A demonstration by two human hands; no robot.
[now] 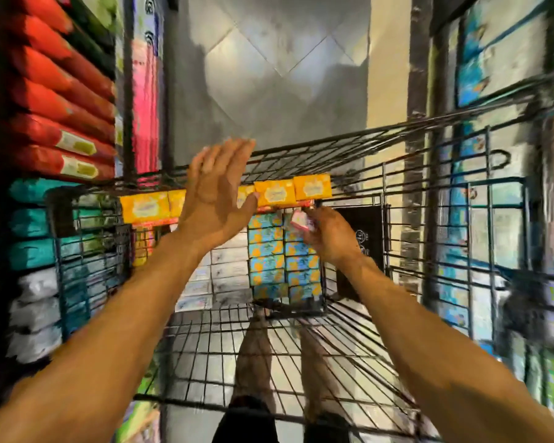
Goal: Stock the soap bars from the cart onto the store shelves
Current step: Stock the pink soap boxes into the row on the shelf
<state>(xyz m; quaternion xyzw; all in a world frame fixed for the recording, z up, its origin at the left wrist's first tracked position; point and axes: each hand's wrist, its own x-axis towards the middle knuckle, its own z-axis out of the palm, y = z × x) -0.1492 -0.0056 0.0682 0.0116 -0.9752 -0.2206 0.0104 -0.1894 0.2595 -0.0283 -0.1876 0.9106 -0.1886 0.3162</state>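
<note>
A black wire cart [429, 199] fills the middle of the head view. At its far end stands a row of yellow soap boxes [275, 193], with blue-and-orange boxes [266, 251] and white boxes [227, 270] stacked below. My left hand [218, 193] hovers flat and open over the yellow row, fingers straight. My right hand [327, 235] reaches into the cart and pinches a small pink soap bar [299, 221] just under the yellow row.
Shelves on the left carry red packs [55, 91], teal packs [36, 225] and white packs [32, 314]. A shelf with blue packages [499, 59] stands on the right. Grey floor tiles [269, 59] lie beyond the cart. My legs show through the wire bottom.
</note>
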